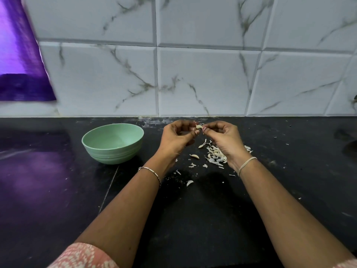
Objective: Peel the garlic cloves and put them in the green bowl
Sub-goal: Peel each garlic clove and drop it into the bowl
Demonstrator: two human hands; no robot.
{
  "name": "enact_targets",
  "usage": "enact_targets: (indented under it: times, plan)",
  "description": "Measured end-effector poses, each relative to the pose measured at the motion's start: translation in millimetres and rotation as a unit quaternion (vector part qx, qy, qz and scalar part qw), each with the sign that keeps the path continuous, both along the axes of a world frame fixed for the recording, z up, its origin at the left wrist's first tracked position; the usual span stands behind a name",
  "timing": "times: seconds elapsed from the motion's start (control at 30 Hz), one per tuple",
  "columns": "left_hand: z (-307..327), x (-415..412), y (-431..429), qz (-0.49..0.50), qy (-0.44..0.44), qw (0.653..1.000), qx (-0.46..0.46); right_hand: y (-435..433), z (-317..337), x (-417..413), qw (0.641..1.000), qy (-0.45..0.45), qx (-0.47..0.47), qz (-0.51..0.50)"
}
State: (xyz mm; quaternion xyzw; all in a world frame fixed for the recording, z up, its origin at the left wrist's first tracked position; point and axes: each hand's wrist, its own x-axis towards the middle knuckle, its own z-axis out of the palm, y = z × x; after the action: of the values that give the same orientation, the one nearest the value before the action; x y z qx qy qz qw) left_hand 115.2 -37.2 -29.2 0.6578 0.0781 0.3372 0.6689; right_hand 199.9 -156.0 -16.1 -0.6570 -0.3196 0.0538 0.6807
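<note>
A black counter (193,219) runs up to a wall of white marble-veined tiles (193,78), and a glossy purple sheet (19,55) hangs at the upper left, casting a purple sheen on the dark surface below it.

Both grips are raised a little above the counter near the wall, meeting fingertip to fingertip. The left grip (177,138) has its fingers curled, thumb and forefinger closed on a garlic clove (199,127). The right grip (224,140) is curled too, with its thumb and fingertips nipping the other end of the same clove. The clove sits between the two, pale and only partly visible.

The green bowl (113,151) stands upright on the counter to the left of the left grip, near it but not touching. A pile of papery skins (214,155) lies under and just beside the right grip. One loose clove (194,156) lies on the counter between the wrists, and another pale piece (189,182) lies nearer the person, with small flakes scattered around.

A thin metal bracelet (150,172) circles the left wrist, a pale thread band (247,163) the right. A pink patterned sleeve (85,256) shows at the bottom edge.
</note>
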Motion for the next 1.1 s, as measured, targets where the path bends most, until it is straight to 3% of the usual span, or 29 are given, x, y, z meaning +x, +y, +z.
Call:
enact_targets:
  times: [0.37, 0.63, 1.1]
  plan:
    - [2, 2, -4, 0.007, -0.004, 1.0, 0.006, 1, -1, 3, 0.998, -0.056, -0.005, -0.033]
    - [-3, 6, -3, 0.088, 0.012, 0.98, 0.178, -5, 10, -4, 0.997, 0.076, 0.007, 0.035]
    - [-2, 4, 7, 0.119, 0.022, 0.958, 0.26, -6, 8, -1, 0.998, -0.013, -0.06, 0.024]
